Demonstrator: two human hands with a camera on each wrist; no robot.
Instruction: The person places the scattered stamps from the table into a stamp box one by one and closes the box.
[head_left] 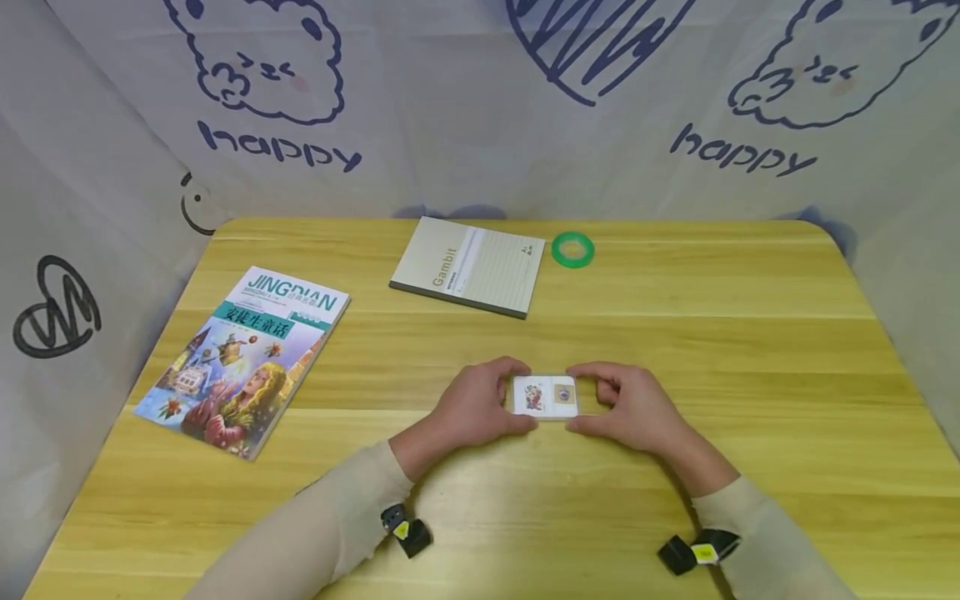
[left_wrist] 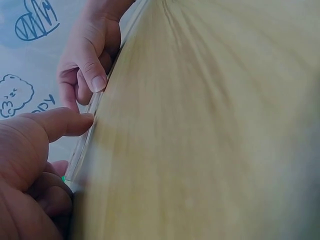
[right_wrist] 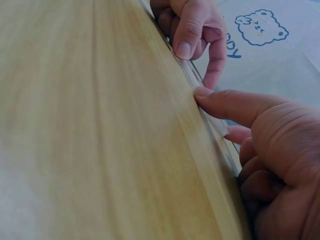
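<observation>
A small flat case [head_left: 546,397] with clear edges lies on the table in front of the person. Its white face carries a colourful figure on the left and a tan square with a round emblem on the right. The left hand [head_left: 480,404] pinches its left end between thumb and forefinger. At the opposite end, the right hand [head_left: 633,404] does the same. Both wrist views show the case edge-on, low over the wood: a thin transparent side [left_wrist: 79,155] in the left one, a similar strip [right_wrist: 218,125] in the right one. The thumbs press its near edge.
On the left of the wooden table [head_left: 750,333] lies a colourful storybook [head_left: 247,358]. Toward the back are a beige notebook [head_left: 468,267] and a green tape roll [head_left: 573,250]. White cloth [head_left: 450,125] with drawings hangs behind. Small black devices sit on both sleeves.
</observation>
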